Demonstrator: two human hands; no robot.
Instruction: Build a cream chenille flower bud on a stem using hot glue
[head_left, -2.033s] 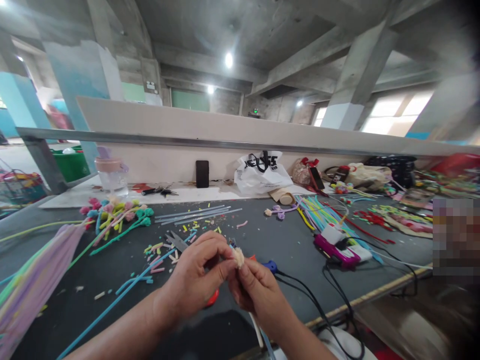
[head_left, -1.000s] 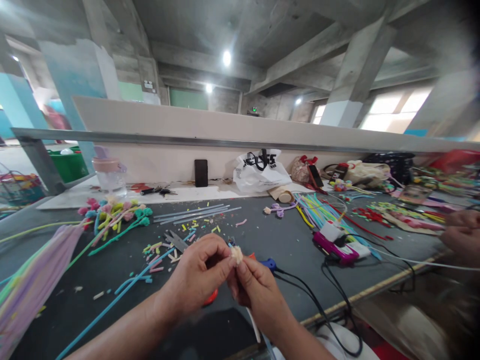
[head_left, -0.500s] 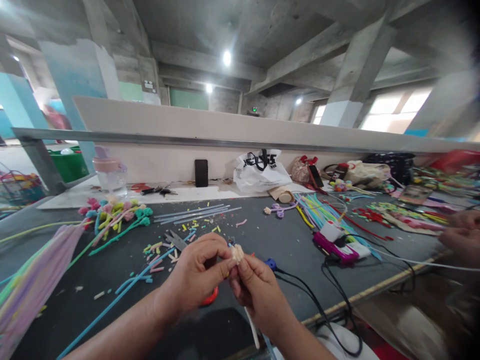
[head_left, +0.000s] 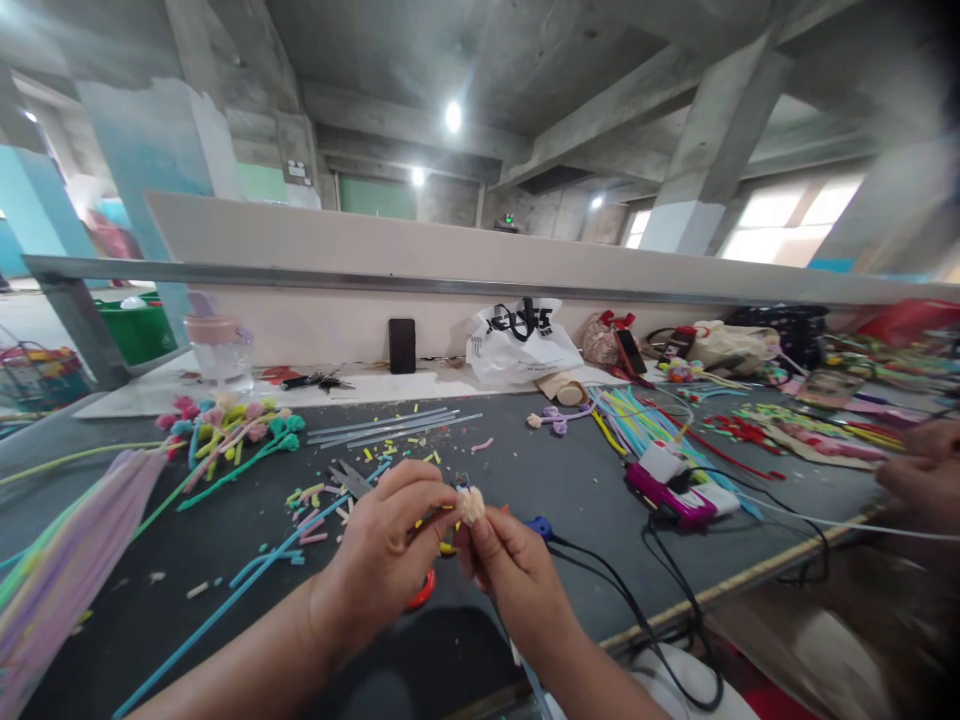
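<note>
Workshop interior, concrete-ceilinged, with three lit lamps overhead; one dark grey table (head_left: pixel 570 465) is backed by one long pale panel (head_left: pixel 360 235). Two bare hands are recorded above its near part. One cream tuft (head_left: pixel 471 506) is held between them, raised over the table: its left side is pinched by the fingertips of the left hand (head_left: pixel 394 525), its lower right side is gripped by the thumb and fingers of the right hand (head_left: pixel 517 570). Beneath the right hand, one short length of white stem (head_left: pixel 516 655) is seen; its join with the tuft is hidden. One pair of scissors (head_left: pixel 351 478) is partly covered by the left hand, one red handle being visible below. One blue-ended tool (head_left: pixel 540 528), corded, is partly hidden behind the right hand. To the left are listed one bundle of pastel stems (head_left: pixel 97 560), one long blue stem (head_left: pixel 262 555) and one cluster of coloured tufts (head_left: pixel 240 425); cut scraps, too many to be counted, are scattered near the scissors. At least three clear rods (head_left: pixel 394 430) are laid farther back. Along the panel: one lidded cup (head_left: pixel 219 350), one upright black phone (head_left: pixel 402 346), one white bag (head_left: pixel 523 345). To the right, one purple-and-white power strip (head_left: pixel 679 498) is noted.
</note>
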